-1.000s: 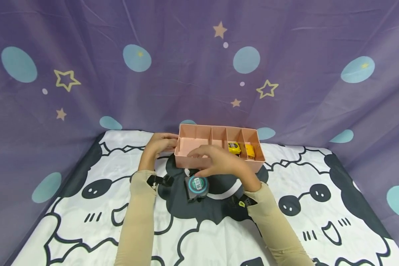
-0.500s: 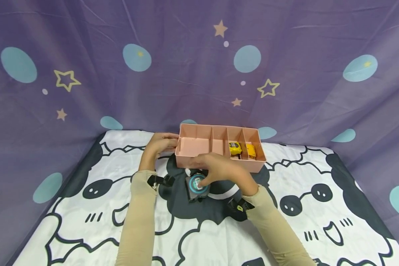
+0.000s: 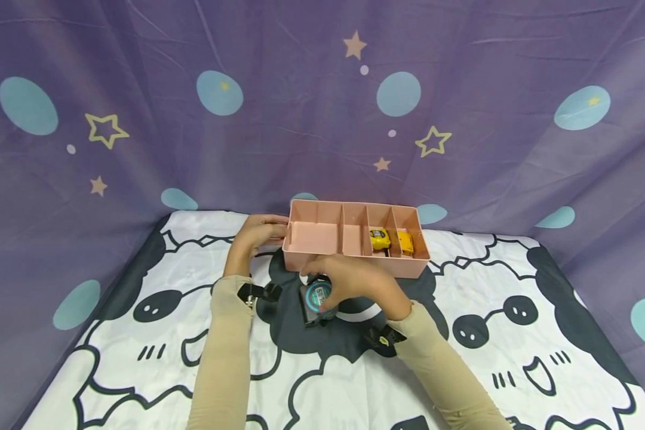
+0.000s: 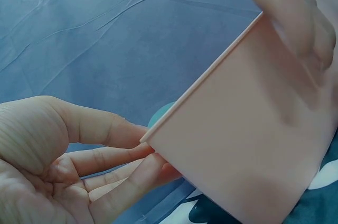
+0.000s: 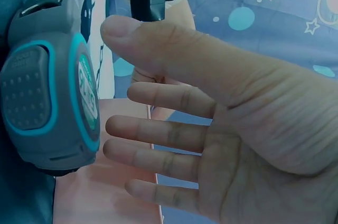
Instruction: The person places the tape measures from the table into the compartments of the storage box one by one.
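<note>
Nearest you lies the tape measure point(image 3: 315, 298), at eight o'clock from your right hand point(image 3: 349, 278), whose unclenched fingers seem just clear of it. Beyond, your left hand point(image 3: 260, 230), fingers extended, touches the nine o'clock end of the pink box point(image 3: 297, 261). Two yellow items point(image 3: 379, 239) occupy its three o'clock compartments.

room lies before the tape measure point(image 3: 316, 295), box point(image 3: 355, 237) behind.
</note>
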Demonstrator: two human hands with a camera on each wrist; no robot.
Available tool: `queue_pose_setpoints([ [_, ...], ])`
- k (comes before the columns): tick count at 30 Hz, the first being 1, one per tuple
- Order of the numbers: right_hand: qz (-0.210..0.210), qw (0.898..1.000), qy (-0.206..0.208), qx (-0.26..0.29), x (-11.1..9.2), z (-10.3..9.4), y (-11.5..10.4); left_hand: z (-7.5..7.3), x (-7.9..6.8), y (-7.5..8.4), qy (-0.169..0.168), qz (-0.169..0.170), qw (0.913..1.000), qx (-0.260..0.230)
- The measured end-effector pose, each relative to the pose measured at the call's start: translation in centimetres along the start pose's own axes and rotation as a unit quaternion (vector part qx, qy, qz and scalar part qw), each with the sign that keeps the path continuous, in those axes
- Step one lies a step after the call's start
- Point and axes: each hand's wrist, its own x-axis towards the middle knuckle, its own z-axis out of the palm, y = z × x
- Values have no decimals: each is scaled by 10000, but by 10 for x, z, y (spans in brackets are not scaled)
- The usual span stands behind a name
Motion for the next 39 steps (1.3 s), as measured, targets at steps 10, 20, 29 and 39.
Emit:
queue_pose_setpoints([
  [10,142,9978,8,-651,3,7,-2,0,1,-2,-27,11,10000,15],
  [20,294,9971,-187,-678,5,11,-3,0,0,-1,-41,-28,10000,-39],
  [29,393,9958,-249,-794,7,15,-3,1,0,0,-5,-45,10000,-24],
  [39,311,9954,-237,-877,7,18,-4,0,1,0,-66,1,10000,-29],
])
